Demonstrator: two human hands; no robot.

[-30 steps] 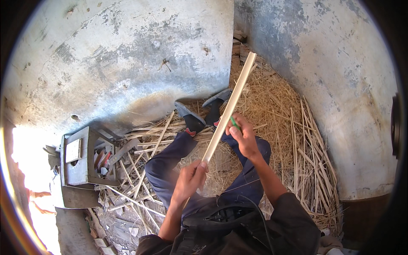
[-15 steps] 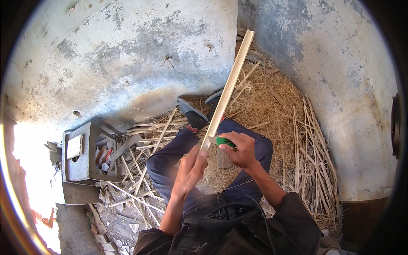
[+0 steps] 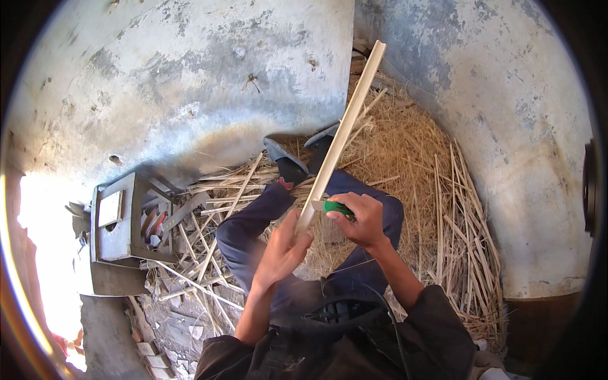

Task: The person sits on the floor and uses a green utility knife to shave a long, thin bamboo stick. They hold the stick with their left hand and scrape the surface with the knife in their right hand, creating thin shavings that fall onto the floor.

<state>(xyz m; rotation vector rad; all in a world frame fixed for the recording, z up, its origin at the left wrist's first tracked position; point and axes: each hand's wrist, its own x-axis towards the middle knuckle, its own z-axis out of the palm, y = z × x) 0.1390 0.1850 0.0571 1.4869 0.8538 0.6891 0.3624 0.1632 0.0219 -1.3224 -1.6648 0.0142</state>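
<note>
Since a second ago, the right hand (image 3: 359,220) has come back toward the left hand (image 3: 278,253), and the pale, grooved strip (image 3: 348,133) reaches farther out ahead of both. Its near end is grasped by the left hand, thumb and fingers wrapped on it; from there it slants forward and rightward, passing to the left of the right hand. Fingers of the right hand are closed around a green-handled blade (image 3: 337,208), whose flat metal lies across the strip's right side, just beyond the left hand; how deep it bites I cannot tell.

Bent trouser legs (image 3: 244,231) flank the hands, the right knee just beside the right hand. Far ahead of the hands, the strip's tip points at the corner between the front wall (image 3: 209,76) and the right wall (image 3: 500,126); whether it touches is unclear. Open air separates the right hand from the right wall, above straw (image 3: 399,145) and heaped loose strips (image 3: 472,247). Well to the left hand's left sits a grey box (image 3: 128,215), with open space between.
</note>
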